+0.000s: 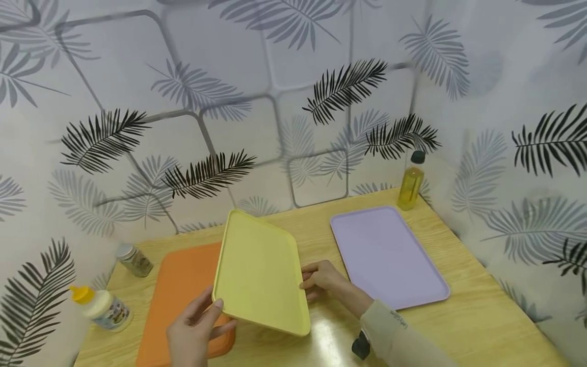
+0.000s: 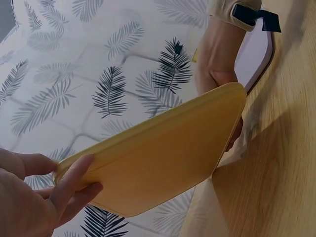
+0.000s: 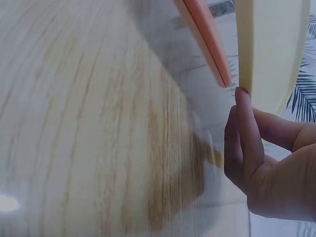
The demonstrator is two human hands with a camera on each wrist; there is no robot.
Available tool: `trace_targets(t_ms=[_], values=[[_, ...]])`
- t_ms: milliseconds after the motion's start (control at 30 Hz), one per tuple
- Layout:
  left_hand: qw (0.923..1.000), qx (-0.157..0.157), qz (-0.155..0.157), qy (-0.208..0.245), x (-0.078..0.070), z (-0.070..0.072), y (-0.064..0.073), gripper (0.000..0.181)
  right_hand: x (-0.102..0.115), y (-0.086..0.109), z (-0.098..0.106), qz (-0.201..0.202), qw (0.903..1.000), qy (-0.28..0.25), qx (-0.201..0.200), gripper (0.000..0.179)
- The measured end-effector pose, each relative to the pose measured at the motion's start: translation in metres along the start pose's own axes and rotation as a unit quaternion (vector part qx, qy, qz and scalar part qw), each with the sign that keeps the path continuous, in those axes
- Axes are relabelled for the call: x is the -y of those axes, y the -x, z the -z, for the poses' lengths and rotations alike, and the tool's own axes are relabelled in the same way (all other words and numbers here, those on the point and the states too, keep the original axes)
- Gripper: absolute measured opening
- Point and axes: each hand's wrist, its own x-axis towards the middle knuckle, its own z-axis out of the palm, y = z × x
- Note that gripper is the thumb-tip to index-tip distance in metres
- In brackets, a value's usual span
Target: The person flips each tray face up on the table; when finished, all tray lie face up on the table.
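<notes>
Both hands hold a yellow rectangular tray (image 1: 261, 272) tilted above the table. My left hand (image 1: 194, 326) pinches its near left corner, thumb on the upper face; in the left wrist view the fingers (image 2: 74, 182) lie along its underside. My right hand (image 1: 323, 280) grips the right edge, and the right wrist view shows the fingertips (image 3: 243, 98) at the tray's rim. An orange tray (image 1: 183, 290) lies on the table to the left, partly hidden behind the yellow one. On the right lies a lilac tray (image 1: 390, 255), just past the right wrist.
A wood-grain table (image 1: 486, 316) stands against walls with leaf-print covering. A bottle of yellow liquid (image 1: 411, 186) stands at the back right corner. Along the left edge are a small grey-lidded jar (image 1: 135, 261) and a white bottle with a yellow cap (image 1: 106, 309).
</notes>
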Motion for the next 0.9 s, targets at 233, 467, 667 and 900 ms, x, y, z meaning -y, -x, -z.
trace_targets(t_ms=[233,467,667,900], values=[[0.9982,0.058,0.006,-0.016,-0.001,0.011,-0.025,0.054,0.007,0.005,0.008,-0.004,1.0000,0.001,-0.006,0.056],[0.9899,0.131,0.038,-0.039,0.007,0.025,-0.067,0.052,0.008,0.013,0.015,0.018,0.9994,0.029,0.004,0.054],[0.9791,0.177,0.082,-0.059,0.024,0.032,-0.090,0.057,0.007,0.016,0.023,0.018,0.9968,0.077,-0.007,0.053],[0.9707,0.201,0.092,-0.093,0.043,0.022,-0.109,0.054,0.018,0.012,0.036,0.023,0.9934,0.108,-0.030,0.050]])
